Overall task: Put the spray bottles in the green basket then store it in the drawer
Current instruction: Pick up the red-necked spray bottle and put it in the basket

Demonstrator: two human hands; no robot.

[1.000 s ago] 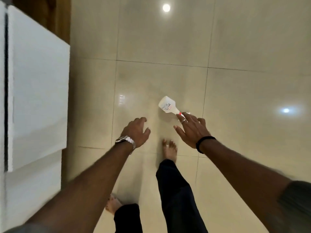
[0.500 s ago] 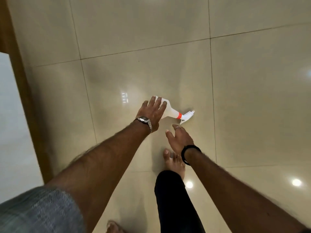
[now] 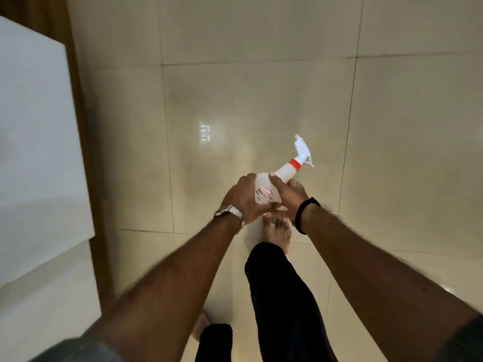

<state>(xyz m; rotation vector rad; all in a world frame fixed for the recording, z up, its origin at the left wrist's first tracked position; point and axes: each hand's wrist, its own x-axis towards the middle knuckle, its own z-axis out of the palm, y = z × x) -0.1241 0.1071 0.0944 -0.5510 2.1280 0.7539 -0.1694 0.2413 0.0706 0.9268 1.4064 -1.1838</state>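
A white spray bottle (image 3: 266, 188) with a red collar and a white trigger head is held above the tiled floor, its nozzle pointing up and to the right. My left hand (image 3: 243, 199), with a metal watch on the wrist, grips the bottle's body from the left. My right hand (image 3: 288, 195), wearing a ring and a black wristband, holds the body from the right. Both palms wrap the lower part, hiding its base. No green basket or drawer opening is in view.
Glossy beige floor tiles (image 3: 261, 100) fill the view. A white cabinet front (image 3: 39, 152) with a brown wooden edge stands at the left. My bare foot (image 3: 278, 232) and dark trouser leg are directly below the hands.
The bottle lay on the floor with my left hand reaching onto it; now it is lifted off the floor, nozzle turned upward, and both hands hold its body.
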